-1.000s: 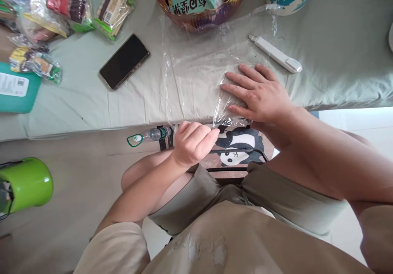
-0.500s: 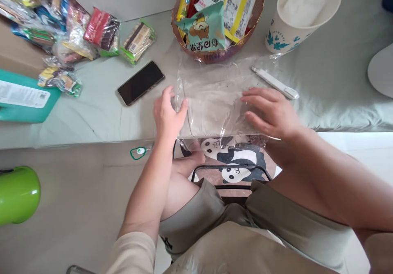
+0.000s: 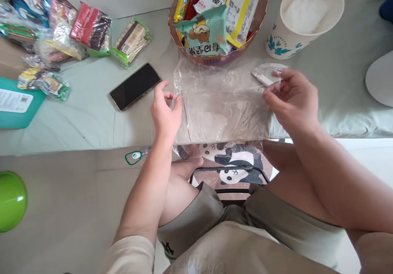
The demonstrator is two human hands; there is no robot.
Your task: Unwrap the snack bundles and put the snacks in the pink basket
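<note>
A clear plastic bag [image 3: 221, 106] lies flat on the pale green cloth, its near end hanging over the front edge. My left hand [image 3: 166, 110] is at the bag's left border, thumb and fingers curled but apart, with nothing visible between them. At the bag's upper right, my right hand [image 3: 293, 96] has its fingers bent around a raised edge of the film, over the white utility knife [image 3: 260, 78]. The knife's right part is hidden by that hand. A black phone [image 3: 135, 86] rests just left of my left hand.
Beyond the bag stands a basket [image 3: 221, 59] of snack packets, with a paper cup [image 3: 278, 34] holding tissue to its right. Wrapped snacks [image 3: 89, 26] and a teal package [image 3: 21, 106] are at the left. A green bin [image 3: 12, 202] stands on the floor.
My right hand has moved up and right, from lying over the bag to its upper right edge, lifting film across the knife. My left hand stays near the left border. The view shifted slightly.
</note>
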